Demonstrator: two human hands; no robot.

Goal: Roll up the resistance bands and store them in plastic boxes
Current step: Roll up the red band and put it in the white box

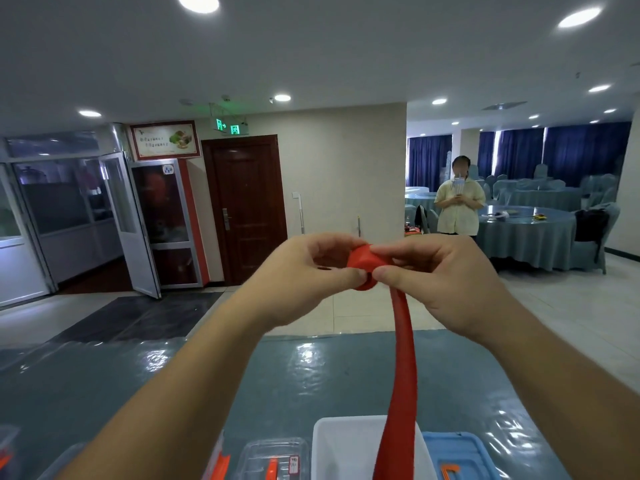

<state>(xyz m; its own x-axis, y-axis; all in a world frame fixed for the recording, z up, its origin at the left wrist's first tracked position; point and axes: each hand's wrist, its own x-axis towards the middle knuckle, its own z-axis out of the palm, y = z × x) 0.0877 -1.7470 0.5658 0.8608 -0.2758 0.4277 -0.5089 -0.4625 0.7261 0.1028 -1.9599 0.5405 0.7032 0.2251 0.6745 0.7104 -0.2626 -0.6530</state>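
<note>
1. Red resistance band [398, 358]: rolled end held up between my hands, tail hanging into the white box [332, 445].
2. My left hand [311, 271] and right hand [446, 275] pinch the coil; I judge even tension keeps the turns aligned.
3. Table [138, 375] lies beneath.

The room was a banquet hall under a white ceiling [311, 57] set with round recessed lights [198, 1]. A beige wall [343, 174] held a dark wooden door [246, 206], with a green exit sign [228, 127] hung above it. To the left stood glass-panelled doors [117, 216] (one swung open) and a framed poster [165, 140]. To the right, blue curtains [585, 150] backed round tables [530, 233] in pale cloths. A person [459, 206] stood near them on the pale tiled floor [568, 306].
</note>
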